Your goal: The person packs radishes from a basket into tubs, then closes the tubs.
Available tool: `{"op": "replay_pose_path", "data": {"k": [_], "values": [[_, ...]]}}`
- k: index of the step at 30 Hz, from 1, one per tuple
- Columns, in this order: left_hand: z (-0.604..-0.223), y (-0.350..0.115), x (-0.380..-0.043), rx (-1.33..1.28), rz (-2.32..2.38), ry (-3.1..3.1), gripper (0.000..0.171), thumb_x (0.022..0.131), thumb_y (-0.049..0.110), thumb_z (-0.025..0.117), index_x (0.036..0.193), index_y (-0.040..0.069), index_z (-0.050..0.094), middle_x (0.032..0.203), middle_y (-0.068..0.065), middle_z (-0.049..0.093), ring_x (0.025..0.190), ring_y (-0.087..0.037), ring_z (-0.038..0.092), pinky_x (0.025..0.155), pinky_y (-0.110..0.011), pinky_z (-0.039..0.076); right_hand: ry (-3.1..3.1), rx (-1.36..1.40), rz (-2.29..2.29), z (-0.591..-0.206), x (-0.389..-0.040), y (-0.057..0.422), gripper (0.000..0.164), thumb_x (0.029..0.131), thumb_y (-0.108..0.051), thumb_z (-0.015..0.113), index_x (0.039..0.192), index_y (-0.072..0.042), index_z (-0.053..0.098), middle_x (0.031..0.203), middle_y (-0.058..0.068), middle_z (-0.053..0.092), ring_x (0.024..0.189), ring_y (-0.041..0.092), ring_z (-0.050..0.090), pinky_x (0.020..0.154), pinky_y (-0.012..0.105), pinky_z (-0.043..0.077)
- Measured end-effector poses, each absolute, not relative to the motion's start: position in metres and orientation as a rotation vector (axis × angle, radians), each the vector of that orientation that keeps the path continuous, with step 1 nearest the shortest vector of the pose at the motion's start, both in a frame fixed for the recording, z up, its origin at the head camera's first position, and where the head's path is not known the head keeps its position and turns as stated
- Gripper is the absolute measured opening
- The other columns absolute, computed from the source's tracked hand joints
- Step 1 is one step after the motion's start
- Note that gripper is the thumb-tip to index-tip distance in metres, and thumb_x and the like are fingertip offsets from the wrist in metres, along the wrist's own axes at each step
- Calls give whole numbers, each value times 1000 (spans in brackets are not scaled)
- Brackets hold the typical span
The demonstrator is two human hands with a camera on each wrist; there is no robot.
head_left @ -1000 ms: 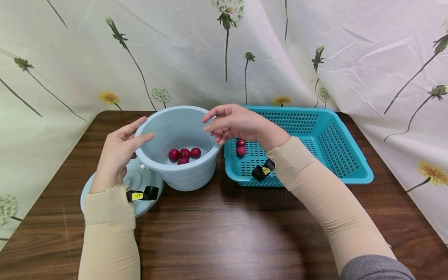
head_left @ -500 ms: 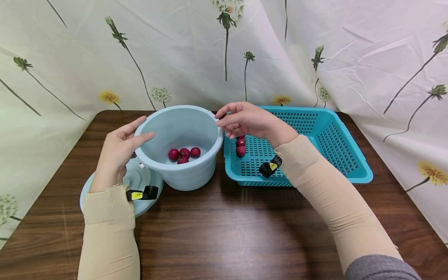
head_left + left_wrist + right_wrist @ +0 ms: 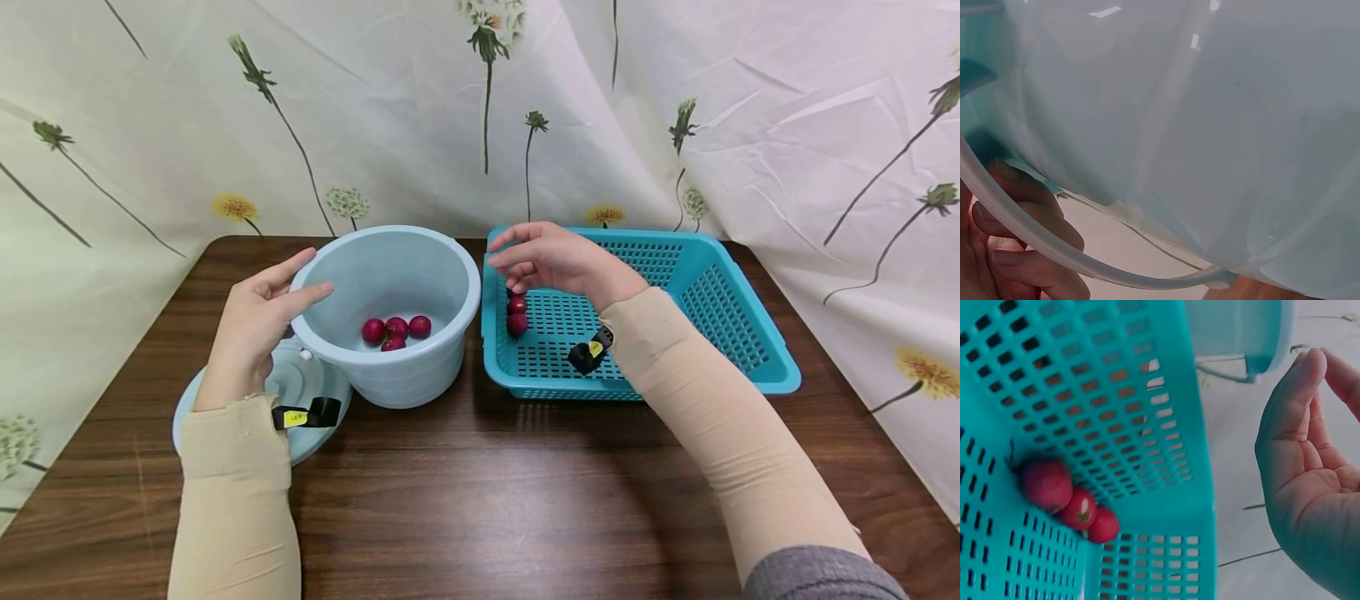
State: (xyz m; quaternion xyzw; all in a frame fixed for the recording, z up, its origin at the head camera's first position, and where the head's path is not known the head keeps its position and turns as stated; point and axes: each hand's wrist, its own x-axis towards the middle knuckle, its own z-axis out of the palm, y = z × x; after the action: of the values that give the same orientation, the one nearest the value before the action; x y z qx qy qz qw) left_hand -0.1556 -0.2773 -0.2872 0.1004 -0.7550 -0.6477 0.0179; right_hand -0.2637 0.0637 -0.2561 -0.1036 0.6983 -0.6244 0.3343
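Note:
My left hand grips the left rim of a light blue plastic bucket, thumb over the inside edge. In the left wrist view, curled fingers show behind the bucket's thin handle, against the outer wall. Several red radishes lie at the bucket's bottom. To the right, my right hand hangs over the left end of a turquoise basket, fingers loosely bent, nothing between them. Below it, 3 radishes sit in a row along the basket's side wall, as the right wrist view shows.
A round light blue lid lies on the brown wooden table, partly under the left forearm and beside the bucket. Behind the table hangs a white cloth printed with dandelions. Bucket and basket stand close together.
The right hand has moved right, from over the bucket's right rim to above the basket's left end. The left hand, the bucket and the radishes in it stay put.

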Motion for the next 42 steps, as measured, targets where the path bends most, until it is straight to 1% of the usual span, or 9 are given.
{"op": "replay_pose_path", "data": {"k": [5, 10, 20, 23, 27, 31, 37, 40, 42], "values": [[-287, -277, -155, 315, -2013, -2344, 69, 84, 30, 81, 145, 20, 52, 97, 22, 70, 72, -1, 67, 58, -18, 54, 1851, -248, -1595, -264, -269, 68, 32, 99, -13, 60, 127, 0, 52, 81, 7, 64, 64, 17, 59, 68, 27, 56], [-287, -277, -155, 307, -2049, -2316, 70, 83, 28, 81, 146, 18, 52, 91, 22, 72, 69, -2, 67, 57, -18, 54, 1881, -240, -1552, -273, -275, 73, 27, 99, -15, 60, 122, -3, 55, 88, 10, 65, 66, 18, 61, 71, 29, 57], [-287, -277, -155, 306, -2026, -2335, 69, 84, 29, 81, 145, 19, 52, 93, 22, 71, 70, -1, 68, 58, -18, 54, 1909, -191, -1493, -287, -285, 76, 30, 98, -17, 63, 125, -3, 58, 103, 14, 67, 71, 20, 67, 86, 39, 59], [-287, -277, -154, 304, -2031, -2331, 69, 84, 28, 81, 145, 19, 52, 92, 22, 71, 70, -1, 68, 57, -18, 54, 1914, -187, -1467, -291, -287, 75, 29, 98, -17, 63, 124, -4, 59, 101, 12, 67, 72, 20, 67, 84, 38, 60], [-287, -276, -154, 323, -1947, -2391, 67, 85, 33, 79, 146, 22, 52, 92, 25, 70, 72, 0, 68, 60, -18, 55, 1930, -182, -1424, -296, -289, 75, 28, 98, -13, 63, 124, -2, 58, 99, 10, 66, 72, 19, 66, 79, 34, 60], [-286, -275, -154, 340, -1873, -2444, 66, 87, 37, 77, 146, 24, 51, 93, 29, 68, 75, 1, 67, 62, -19, 55, 1969, -168, -1366, -300, -291, 76, 27, 97, -10, 63, 122, -1, 59, 101, 12, 66, 74, 19, 66, 83, 36, 60], [-286, -274, -154, 333, -1873, -2438, 65, 87, 35, 76, 146, 22, 51, 90, 28, 68, 76, 1, 68, 63, -19, 56, 2002, -134, -1301, -310, -294, 77, 21, 96, -12, 65, 115, -2, 62, 114, 17, 65, 77, 20, 67, 85, 38, 60], [-286, -274, -154, 332, -1885, -2427, 65, 87, 35, 77, 146, 22, 52, 90, 28, 68, 76, 1, 69, 62, -19, 56, 2012, -137, -1273, -312, -295, 77, 19, 96, -13, 65, 113, -3, 63, 113, 16, 66, 76, 19, 67, 90, 42, 58], [-286, -274, -154, 333, -1889, -2422, 66, 87, 35, 77, 146, 22, 52, 91, 28, 68, 76, 1, 69, 62, -19, 56, 2015, -133, -1254, -314, -295, 77, 17, 96, -13, 65, 111, -3, 64, 108, 14, 66, 75, 19, 67, 91, 43, 57]]}}
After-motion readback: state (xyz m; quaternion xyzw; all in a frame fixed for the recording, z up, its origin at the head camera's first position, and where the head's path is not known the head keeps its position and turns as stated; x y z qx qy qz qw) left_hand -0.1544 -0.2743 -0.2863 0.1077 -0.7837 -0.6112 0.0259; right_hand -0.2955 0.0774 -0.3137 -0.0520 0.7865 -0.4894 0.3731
